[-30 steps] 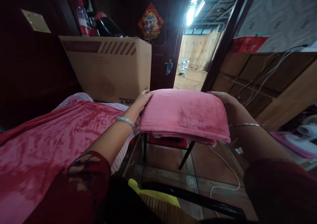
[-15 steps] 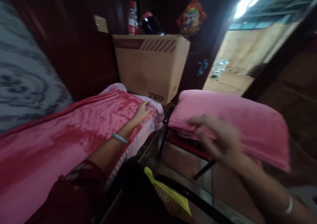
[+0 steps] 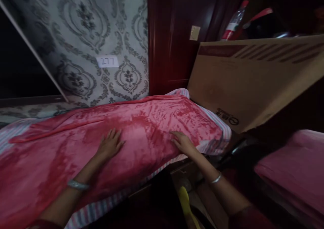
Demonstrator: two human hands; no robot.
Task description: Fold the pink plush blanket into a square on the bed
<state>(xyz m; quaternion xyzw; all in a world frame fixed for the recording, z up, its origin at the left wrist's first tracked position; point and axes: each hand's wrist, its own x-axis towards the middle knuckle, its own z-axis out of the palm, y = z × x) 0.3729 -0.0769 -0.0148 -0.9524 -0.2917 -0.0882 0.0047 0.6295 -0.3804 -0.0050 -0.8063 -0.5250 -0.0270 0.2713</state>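
A red-pink plush blanket is spread out in front of me, with some wrinkles and darker brushed patches. Beneath it, a striped cloth shows along the near edge and at the right corner. My left hand rests flat on the middle of the blanket, fingers spread. Farther right, my right hand touches the blanket near its front edge, its fingers stretched and slightly apart. Neither hand grips anything.
A cardboard box stands at the back right, a bottle on or behind it. Folded pink cloth lies at the right. Below is a yellow-handled brush. A dark screen is at the left, by patterned wallpaper.
My view has turned left, towards the wallpaper and screen. My right hand has moved from beside the folded pink cloth onto the blanket. My left hand now lies on the blanket's middle.
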